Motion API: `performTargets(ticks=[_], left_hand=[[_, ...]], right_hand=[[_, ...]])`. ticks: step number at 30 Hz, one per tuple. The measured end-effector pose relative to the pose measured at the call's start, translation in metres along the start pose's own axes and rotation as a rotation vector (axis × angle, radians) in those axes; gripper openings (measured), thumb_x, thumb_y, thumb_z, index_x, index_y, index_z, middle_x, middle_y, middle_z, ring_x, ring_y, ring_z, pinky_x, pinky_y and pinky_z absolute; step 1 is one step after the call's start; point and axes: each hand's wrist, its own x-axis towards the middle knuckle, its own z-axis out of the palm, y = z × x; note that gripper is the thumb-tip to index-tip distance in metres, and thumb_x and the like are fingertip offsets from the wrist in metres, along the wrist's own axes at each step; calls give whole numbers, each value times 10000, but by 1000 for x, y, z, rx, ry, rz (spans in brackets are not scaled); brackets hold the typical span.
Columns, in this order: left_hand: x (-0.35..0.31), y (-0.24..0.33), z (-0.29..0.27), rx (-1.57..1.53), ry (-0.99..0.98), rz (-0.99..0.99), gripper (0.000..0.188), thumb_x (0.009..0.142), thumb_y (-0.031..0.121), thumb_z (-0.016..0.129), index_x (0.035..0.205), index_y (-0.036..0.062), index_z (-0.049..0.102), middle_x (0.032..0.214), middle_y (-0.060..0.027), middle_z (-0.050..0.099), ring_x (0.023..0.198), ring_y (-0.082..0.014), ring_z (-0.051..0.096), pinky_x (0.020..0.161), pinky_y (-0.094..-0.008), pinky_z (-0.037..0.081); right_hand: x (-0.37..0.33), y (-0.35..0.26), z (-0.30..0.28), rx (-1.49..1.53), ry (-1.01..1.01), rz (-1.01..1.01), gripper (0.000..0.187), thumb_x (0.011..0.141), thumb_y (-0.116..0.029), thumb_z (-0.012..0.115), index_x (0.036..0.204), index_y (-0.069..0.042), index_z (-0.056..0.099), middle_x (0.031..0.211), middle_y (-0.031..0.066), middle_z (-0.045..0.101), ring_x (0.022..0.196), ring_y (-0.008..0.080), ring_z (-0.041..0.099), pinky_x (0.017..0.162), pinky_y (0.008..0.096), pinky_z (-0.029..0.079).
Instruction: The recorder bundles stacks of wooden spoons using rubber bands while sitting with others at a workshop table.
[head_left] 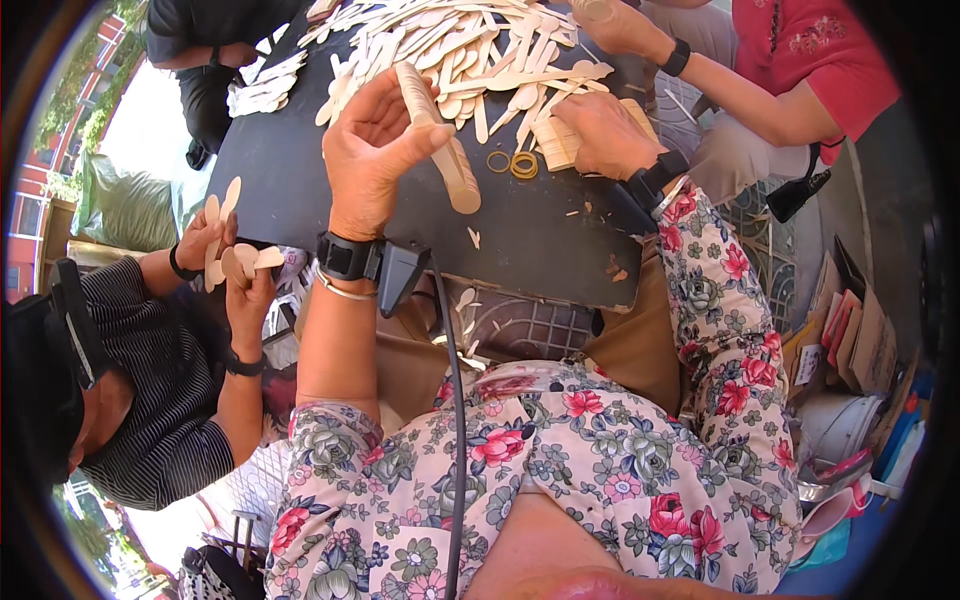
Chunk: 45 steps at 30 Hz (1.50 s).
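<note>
Raised over the near part of the dark table, my left hand (375, 150) grips a neat, narrow stack of flat wooden cutlery (455, 175), which slants down to the right. Its thumb presses across the stack's front. My right hand (608, 135) is closed over a second stack of wooden cutlery (556, 143) resting on the table; the palm hides its middle. Between the two hands lie several yellow rubber bands (523, 166). Behind them spreads a big loose heap of pale wooden cutlery (450, 60), with spoon-like pieces among it.
The dark table (290, 190) has its worn edge before me. At left, a person in a striped top (160, 370) holds several wooden spoons (240, 262). Others sit across the table and at far right, near a red sleeve (850, 70). Cardboard (850, 340) stands low at right.
</note>
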Motion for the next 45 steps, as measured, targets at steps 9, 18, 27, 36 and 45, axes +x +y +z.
performTargets(ticks=[9, 18, 27, 36, 45], left_hand=[[-16, -2, 15, -2, -54, -4, 722, 655, -3, 831, 1280, -81, 477, 1191, -195, 604, 1150, -253, 580, 1029, -373, 436], [-34, 12, 27, 6, -82, 44, 790, 638, 21, 846, 1310, -82, 442, 1238, -208, 575, 1171, -266, 566, 1057, -385, 405], [-41, 10, 29, 28, -123, 38, 793, 638, 47, 853, 1309, -80, 452, 1251, -197, 572, 1186, -260, 555, 1068, -388, 390], [-44, 7, 29, 5, -155, 49, 797, 633, 35, 855, 1314, -73, 455, 1270, -193, 561, 1205, -263, 543, 1082, -396, 375], [-45, 8, 27, 77, -183, 65, 802, 629, 40, 860, 1320, -53, 462, 1288, -175, 555, 1215, -258, 534, 1086, -398, 370]], right_hand=[[-27, -58, -60, 609, 321, 13, 704, 560, -113, 713, 1241, 1, 574, 1135, 158, 631, 1053, 231, 609, 965, 314, 444], [-32, -97, -58, 1136, 343, -111, 677, 584, -110, 759, 1231, -16, 586, 1103, 80, 634, 992, 180, 613, 909, 317, 483], [-34, -98, -46, 1115, 344, -99, 686, 590, -164, 784, 1236, -41, 588, 1119, 70, 635, 999, 183, 614, 905, 321, 483], [-35, -96, -40, 1108, 367, -127, 677, 591, -183, 800, 1225, -57, 599, 1116, 69, 640, 989, 186, 620, 910, 331, 485], [-35, -98, -39, 1097, 378, -136, 670, 599, -143, 792, 1230, -37, 594, 1143, 89, 639, 1018, 172, 621, 932, 327, 486]])
